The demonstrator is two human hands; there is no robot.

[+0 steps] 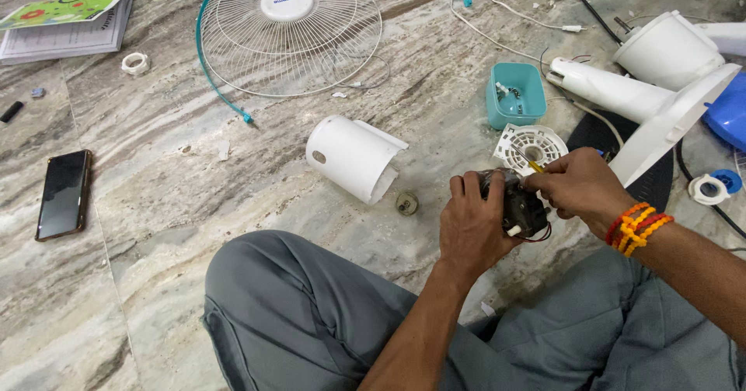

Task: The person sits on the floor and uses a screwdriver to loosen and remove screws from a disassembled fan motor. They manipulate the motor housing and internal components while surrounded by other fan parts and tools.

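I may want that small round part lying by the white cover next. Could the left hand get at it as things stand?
Probably yes, but not freely: the small round part lies bare on the floor just beside the left hand, nothing between them. That hand is wrapped around the motor, so it would have to let go first.

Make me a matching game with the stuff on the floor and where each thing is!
Things:
1. phone
2. fan grille
3. teal box
4. motor

Places:
A. between the left hand and right hand
B. far left on the floor, lying flat
C. top middle, beside the teal ring
D. just above the round white vent piece

Pairs: 1-B, 2-C, 3-D, 4-A
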